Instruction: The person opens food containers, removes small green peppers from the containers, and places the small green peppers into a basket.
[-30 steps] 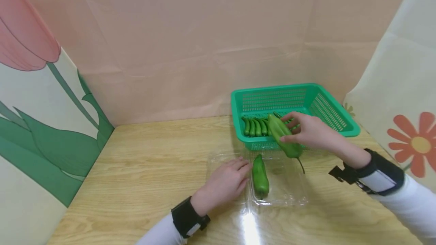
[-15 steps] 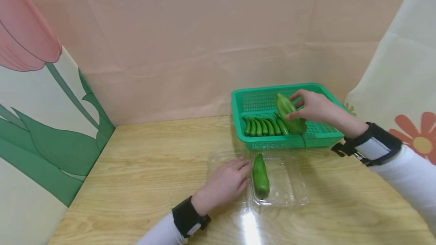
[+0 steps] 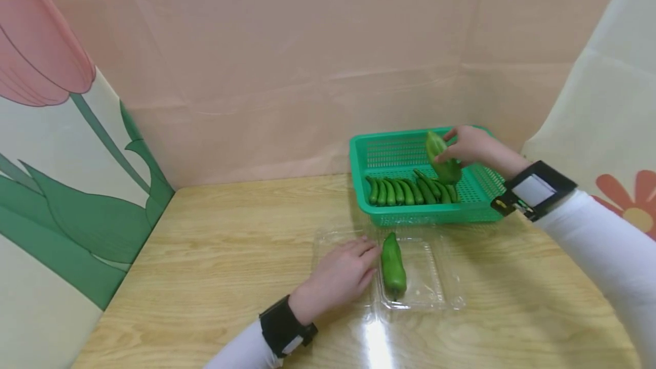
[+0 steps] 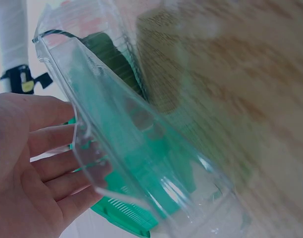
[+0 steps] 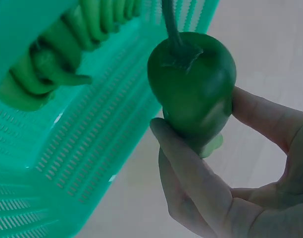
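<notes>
My right hand pinches a large green pepper between thumb and fingers over the green basket. In the right wrist view the pepper shows its long stem, and the basket's inside lies beside it. Several slim green peppers lie in a row in the basket. My left hand is at the near-side clear plastic box, fingers extended; in the left wrist view they lie against its clear wall. One green pepper lies in the box's right half.
The basket stands on the wooden table, near the pink backdrop. A flower-printed panel borders the right side, and a tulip-printed panel the left.
My right hand has carried the large pepper from above the plastic box up and back over the basket, uncovering more of the slim peppers. The left hand has stayed in place.
</notes>
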`<action>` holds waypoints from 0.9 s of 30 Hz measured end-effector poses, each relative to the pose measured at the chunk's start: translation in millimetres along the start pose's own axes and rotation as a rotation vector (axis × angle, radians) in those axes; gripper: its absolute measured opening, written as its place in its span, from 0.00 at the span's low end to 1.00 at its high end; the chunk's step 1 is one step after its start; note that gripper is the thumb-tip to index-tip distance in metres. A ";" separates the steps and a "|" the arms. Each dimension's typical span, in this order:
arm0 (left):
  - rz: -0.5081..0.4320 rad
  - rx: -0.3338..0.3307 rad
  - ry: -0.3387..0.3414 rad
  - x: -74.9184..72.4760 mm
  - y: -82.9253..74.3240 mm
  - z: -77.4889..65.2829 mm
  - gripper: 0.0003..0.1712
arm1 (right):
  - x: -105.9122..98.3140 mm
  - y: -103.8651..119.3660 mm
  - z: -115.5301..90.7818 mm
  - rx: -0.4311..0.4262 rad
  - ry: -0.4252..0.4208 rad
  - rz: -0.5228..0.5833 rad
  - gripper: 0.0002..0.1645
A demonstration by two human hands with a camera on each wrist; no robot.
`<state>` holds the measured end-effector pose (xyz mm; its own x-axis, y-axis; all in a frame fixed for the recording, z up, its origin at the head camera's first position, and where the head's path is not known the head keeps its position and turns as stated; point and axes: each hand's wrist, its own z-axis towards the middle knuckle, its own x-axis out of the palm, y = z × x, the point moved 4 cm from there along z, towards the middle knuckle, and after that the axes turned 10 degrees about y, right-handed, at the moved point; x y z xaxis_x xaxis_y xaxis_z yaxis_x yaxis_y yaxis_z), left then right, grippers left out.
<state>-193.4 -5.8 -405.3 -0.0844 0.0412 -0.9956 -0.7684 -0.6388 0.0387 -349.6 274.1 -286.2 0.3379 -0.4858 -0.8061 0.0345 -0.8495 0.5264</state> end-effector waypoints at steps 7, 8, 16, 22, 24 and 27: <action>-0.001 -0.004 0.003 -0.6 -0.2 -0.7 0.26 | -3.1 -17.6 24.3 0.059 0.059 0.062 0.46; -0.002 -0.002 0.001 -0.9 -0.3 -0.9 0.26 | -3.1 -20.4 27.5 0.063 0.070 0.071 0.45; 0.003 0.005 -0.007 -2.1 -0.9 -1.0 0.26 | -5.4 -42.4 45.3 0.101 0.130 0.045 0.32; 0.010 0.007 -0.007 0.2 -0.8 -0.1 0.26 | -5.7 -61.3 55.7 0.181 0.190 0.053 0.30; 0.009 0.010 -0.013 0.8 -0.6 0.0 0.26 | -6.3 -65.1 57.7 0.189 0.193 0.035 0.29; 0.007 0.011 -0.020 0.8 -0.6 -0.3 0.26 | -6.5 -69.2 60.5 0.187 0.207 -0.008 0.30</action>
<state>-192.9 -5.6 -406.1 -0.1026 0.0518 -0.9934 -0.7749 -0.6303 0.0472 -411.1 323.6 -333.7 0.5239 -0.4430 -0.7275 -0.1298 -0.8856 0.4459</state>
